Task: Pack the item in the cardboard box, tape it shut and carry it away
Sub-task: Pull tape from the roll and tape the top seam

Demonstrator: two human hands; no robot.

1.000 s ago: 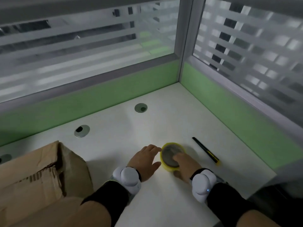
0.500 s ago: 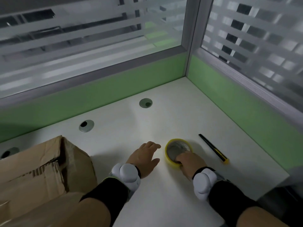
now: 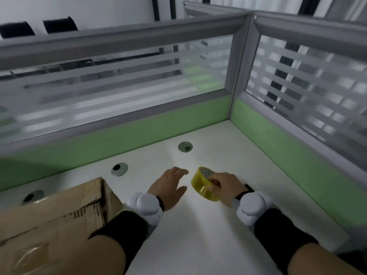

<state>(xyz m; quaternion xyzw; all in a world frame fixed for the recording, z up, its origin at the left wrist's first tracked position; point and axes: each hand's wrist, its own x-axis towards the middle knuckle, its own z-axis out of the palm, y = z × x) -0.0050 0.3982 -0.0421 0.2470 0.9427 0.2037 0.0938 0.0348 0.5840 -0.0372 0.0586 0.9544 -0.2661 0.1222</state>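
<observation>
2 hands up front: right hand (image 3: 222, 183) pinches tape roll (image 3: 200, 187), tilted off worktop (image 3: 198, 235), probably to find its loose end; left hand (image 3: 168, 187) spread, just beside. At left, cardboard box (image 3: 59, 211) presumably gets taped next.

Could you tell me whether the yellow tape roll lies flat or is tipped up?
Tipped up: the right hand grips the yellow tape roll at a slant, its hollow core showing.

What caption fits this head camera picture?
Right hand grips yellow tape roll; left hand open beside it, cardboard box at left.
</observation>
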